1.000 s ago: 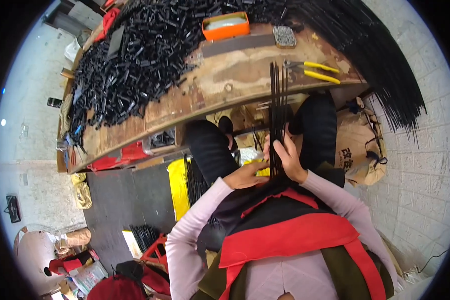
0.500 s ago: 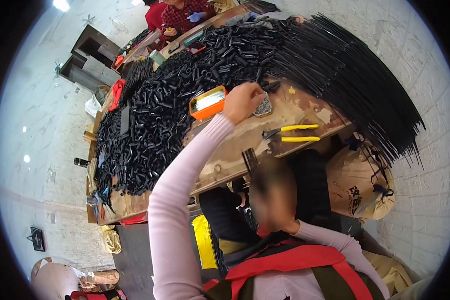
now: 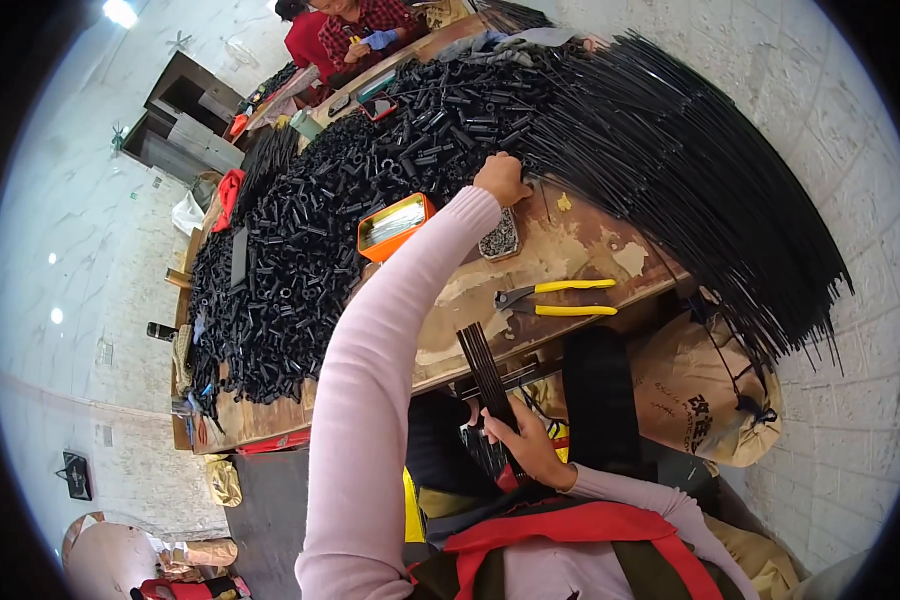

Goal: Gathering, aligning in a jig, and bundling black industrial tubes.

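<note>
My left hand (image 3: 503,180) reaches far over the table to the near edge of a heap of short black tubular pieces (image 3: 310,200). Its fingers are bent together; what they hold, if anything, is hidden. Just below it sits a small tray of tiny grey metal parts (image 3: 500,238), partly behind my wrist. Close to my body, below the table edge, my right hand (image 3: 532,440) grips a bundle of thin black rods (image 3: 482,362), tilted with its upper ends toward the table. Pliers with yellow handles (image 3: 560,297) lie on the wood between the two hands.
An orange box (image 3: 395,228) with pale thin items stands beside my left forearm. Long black rods (image 3: 700,170) are piled at the right, overhanging the table edge. A brown sack (image 3: 705,390) stands below them. People (image 3: 355,35) sit at the far end, beyond a phone (image 3: 378,108).
My left hand has moved from over the metal-parts tray to the black pieces beyond it. The rod bundle and my right hand now show more fully. The view has shifted slightly.
</note>
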Tool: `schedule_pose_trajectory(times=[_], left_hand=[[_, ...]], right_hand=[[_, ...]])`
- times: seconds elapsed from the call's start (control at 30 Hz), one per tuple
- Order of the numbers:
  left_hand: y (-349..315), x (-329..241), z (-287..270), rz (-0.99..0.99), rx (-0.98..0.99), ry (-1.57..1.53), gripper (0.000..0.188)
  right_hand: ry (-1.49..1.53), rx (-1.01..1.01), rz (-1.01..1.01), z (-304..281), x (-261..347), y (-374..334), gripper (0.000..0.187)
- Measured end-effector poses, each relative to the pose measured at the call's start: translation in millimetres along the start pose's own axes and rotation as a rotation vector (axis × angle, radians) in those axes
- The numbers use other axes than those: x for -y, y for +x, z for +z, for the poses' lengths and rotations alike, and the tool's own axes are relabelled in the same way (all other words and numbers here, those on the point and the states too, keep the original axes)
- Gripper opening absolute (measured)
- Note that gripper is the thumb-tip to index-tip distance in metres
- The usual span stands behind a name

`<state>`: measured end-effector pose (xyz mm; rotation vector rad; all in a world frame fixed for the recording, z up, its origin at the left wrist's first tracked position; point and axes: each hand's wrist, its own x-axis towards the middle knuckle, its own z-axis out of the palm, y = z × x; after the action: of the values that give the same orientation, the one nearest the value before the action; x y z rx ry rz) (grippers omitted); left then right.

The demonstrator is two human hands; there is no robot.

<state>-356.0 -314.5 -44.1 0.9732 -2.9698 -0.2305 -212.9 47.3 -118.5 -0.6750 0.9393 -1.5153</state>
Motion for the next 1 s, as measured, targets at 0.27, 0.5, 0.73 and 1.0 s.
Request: schedule_pose_trajectory(times=[0.27, 0.5, 0.73, 1.0], left_hand=[[-43.5, 38.9, -58.5, 0.155, -0.501, 0.087, 0.043], [-249.4, 60.8, -100.5, -0.234, -0.133, -1.394, 0.027], [-353.6, -0.2, -38.7, -0.119, -0.086, -1.522, 0.024], [-455.9, -49.9, -129.7, 0.357, -0.801, -1.362, 0.017]], right_hand=[[-0.055, -0.003, -0.053, 14.9, -7.1, -5.7, 0.015], [-0.029, 0.081, -0.059, 24.6, -12.5, 9.7, 0.015], [0.251, 0.142, 0.177, 33.6, -45.2, 12.6, 0.048], [0.035, 0.058, 0.206, 70.6, -15.0, -53.5, 0.014]])
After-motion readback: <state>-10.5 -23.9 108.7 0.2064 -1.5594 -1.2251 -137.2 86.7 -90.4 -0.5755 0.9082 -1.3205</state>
